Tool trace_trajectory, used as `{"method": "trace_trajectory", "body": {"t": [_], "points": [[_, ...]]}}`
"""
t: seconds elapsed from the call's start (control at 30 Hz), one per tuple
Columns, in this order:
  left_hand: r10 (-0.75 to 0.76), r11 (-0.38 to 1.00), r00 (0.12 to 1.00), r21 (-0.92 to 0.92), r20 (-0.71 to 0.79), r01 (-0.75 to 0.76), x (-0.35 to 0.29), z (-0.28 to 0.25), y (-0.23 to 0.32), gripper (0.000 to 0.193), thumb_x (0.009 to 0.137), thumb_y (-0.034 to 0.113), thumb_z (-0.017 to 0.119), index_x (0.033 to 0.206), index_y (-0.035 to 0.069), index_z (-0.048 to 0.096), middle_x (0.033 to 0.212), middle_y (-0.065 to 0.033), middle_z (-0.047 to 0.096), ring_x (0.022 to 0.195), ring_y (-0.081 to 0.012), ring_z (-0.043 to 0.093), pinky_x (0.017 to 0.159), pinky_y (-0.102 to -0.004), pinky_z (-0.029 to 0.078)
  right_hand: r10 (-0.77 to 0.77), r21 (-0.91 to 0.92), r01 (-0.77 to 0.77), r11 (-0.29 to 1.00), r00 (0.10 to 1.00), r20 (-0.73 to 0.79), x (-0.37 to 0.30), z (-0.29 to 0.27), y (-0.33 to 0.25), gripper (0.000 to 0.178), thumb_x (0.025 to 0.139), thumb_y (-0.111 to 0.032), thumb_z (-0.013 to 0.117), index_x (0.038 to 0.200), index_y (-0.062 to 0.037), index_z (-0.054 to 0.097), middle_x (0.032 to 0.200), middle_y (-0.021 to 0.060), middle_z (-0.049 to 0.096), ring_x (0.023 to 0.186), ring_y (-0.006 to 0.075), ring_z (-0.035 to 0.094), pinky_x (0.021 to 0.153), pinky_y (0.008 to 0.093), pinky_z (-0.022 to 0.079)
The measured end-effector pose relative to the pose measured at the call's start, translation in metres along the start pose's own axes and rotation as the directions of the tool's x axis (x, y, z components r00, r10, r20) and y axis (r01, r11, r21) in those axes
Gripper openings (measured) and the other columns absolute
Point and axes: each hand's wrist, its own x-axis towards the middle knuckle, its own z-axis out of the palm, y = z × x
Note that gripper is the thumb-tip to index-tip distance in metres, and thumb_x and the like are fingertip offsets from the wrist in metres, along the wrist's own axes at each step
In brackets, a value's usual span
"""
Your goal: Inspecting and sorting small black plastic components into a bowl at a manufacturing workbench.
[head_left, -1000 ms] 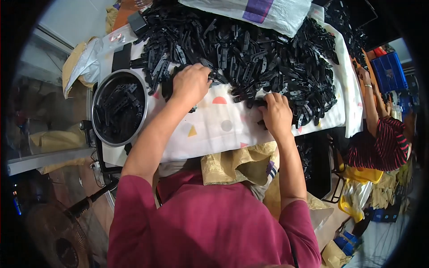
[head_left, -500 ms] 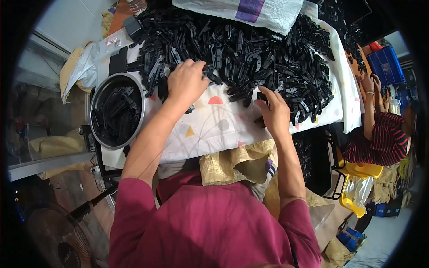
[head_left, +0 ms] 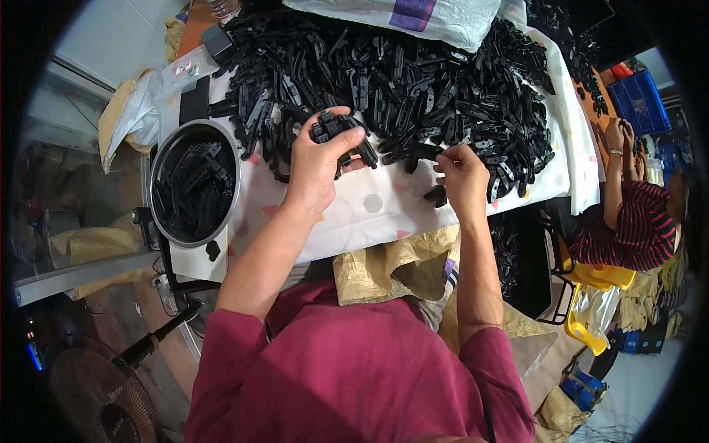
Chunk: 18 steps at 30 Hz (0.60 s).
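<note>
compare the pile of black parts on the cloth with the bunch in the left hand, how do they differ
The pile is far bigger than the bunch. The pile lies spread over the cloth, while the bunch is gripped in the left hand. The pile sprawls loosely; the bunch is packed close together. Both are black.

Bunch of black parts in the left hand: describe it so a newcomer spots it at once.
Find the cloth, white with coloured shapes, and the broad black pile on it. At the pile's near edge, left of centre, is the left hand, with the bunch between its thumb and fingers. Unlike the loosely spread pile, it is clasped together in a hand.
</note>
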Motion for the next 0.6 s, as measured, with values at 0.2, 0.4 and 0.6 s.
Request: {"method": "trace_trajectory", "body": {"t": [0.2, 0.4, 0.6], "points": [[0.027, 1.0, 0.99, -0.011, -0.139, -0.029, 0.0, 0.0, -0.006, 0.026, 0.079, 0.007, 0.068, 0.1, 0.006, 0.054, 0.082, -0.0033, 0.061, 0.063, -0.0131, 0.06, 0.055, -0.0289, 0.055, -0.273, -0.48, 0.265, 0.836, 0.96, 0.056, -0.011, 0.0, 0.006, 0.011, 0.077, -0.008, 0.065, 0.084, -0.0008, 0.064, 0.077, 0.0109, 0.063, 0.064, 0.0215, 0.061, 0.06, 0.0295, 0.048], [0.096, 0.993, 0.965, 0.086, -0.242, -0.077, 0.004, -0.013, -0.017, 0.024, 0.078, 0.008, 0.069, 0.099, 0.006, 0.057, 0.081, -0.0016, 0.061, 0.065, -0.0092, 0.059, 0.051, -0.0254, 0.052, -0.142, -0.621, 0.349, 0.702, 0.923, 0.358, -0.017, 0.0, -0.015, 0.014, 0.076, -0.007, 0.059, 0.087, -0.0066, 0.067, 0.091, 0.0112, 0.062, 0.085, 0.0316, 0.059, 0.073, 0.0374, 0.047], [0.051, 0.989, 0.975, 0.144, -0.216, -0.02, 0.002, -0.016, -0.012, 0.024, 0.078, 0.01, 0.07, 0.098, 0.007, 0.057, 0.083, -0.0023, 0.061, 0.068, -0.0097, 0.059, 0.054, -0.0254, 0.052, -0.32, -0.561, 0.501, 0.659, 0.862, 0.394, -0.018, -0.008, -0.014, 0.031, 0.067, 0.003, 0.053, 0.092, -0.01, 0.067, 0.093, 0.0107, 0.061, 0.085, 0.0292, 0.059, 0.074, 0.037, 0.048]]}}
